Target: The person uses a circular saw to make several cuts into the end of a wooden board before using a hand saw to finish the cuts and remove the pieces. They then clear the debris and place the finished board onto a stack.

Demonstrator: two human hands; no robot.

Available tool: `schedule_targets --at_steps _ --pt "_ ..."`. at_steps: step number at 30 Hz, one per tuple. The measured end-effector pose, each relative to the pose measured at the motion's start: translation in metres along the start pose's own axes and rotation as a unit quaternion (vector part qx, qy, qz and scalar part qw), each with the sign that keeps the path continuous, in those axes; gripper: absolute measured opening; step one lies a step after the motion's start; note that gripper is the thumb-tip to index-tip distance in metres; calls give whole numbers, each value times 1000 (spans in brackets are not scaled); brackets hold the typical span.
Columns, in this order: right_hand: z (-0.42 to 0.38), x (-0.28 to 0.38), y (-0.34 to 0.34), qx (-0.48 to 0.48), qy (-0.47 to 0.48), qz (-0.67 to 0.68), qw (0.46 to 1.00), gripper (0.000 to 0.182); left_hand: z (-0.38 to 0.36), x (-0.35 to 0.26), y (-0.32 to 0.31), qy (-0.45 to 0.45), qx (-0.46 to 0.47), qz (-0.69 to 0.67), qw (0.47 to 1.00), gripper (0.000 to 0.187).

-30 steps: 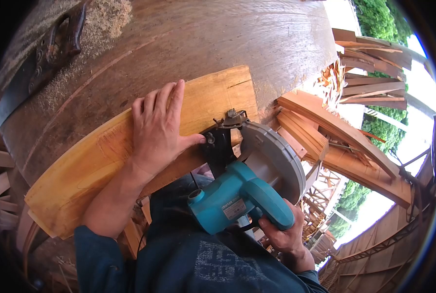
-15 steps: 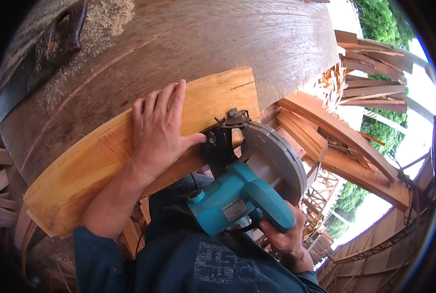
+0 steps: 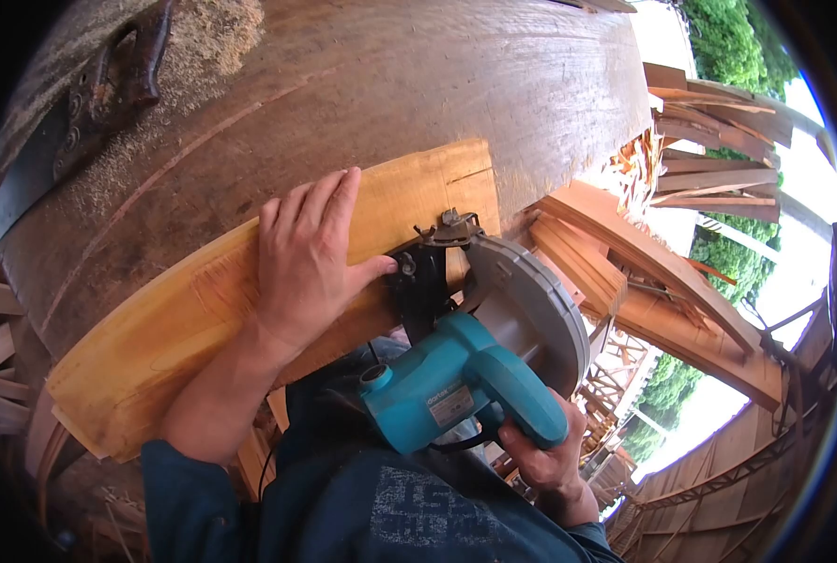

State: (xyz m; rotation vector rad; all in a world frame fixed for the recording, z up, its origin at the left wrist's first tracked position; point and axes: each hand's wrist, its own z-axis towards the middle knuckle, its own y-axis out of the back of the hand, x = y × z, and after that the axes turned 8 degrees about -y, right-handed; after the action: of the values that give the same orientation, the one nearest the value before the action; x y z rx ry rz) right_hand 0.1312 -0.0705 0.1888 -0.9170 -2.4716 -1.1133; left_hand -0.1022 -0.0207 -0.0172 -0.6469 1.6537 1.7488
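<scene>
Right hand fist-tight around teal circular saw handle. Saw sits at near edge of light plank. Left hand flat, fingers spread, gripping nothing, on plank atop dark workbench.

Pale curved wooden plank lies on the dark round wooden table, frame centre-left; teal circular saw at its lower-right end; stacked wooden planks upper right.

The left hand lies flat, palm down, fingers stretched forward together and thumb spread out to the right. The right hand sits lower, fingers curled tight in a closed grip, wrist bent.
</scene>
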Motion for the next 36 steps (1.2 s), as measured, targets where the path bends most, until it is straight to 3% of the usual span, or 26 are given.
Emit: schedule_targets --at_steps 36 --pt "25 28 -6 -9 5 53 999 29 14 7 10 18 -86 -31 996 47"
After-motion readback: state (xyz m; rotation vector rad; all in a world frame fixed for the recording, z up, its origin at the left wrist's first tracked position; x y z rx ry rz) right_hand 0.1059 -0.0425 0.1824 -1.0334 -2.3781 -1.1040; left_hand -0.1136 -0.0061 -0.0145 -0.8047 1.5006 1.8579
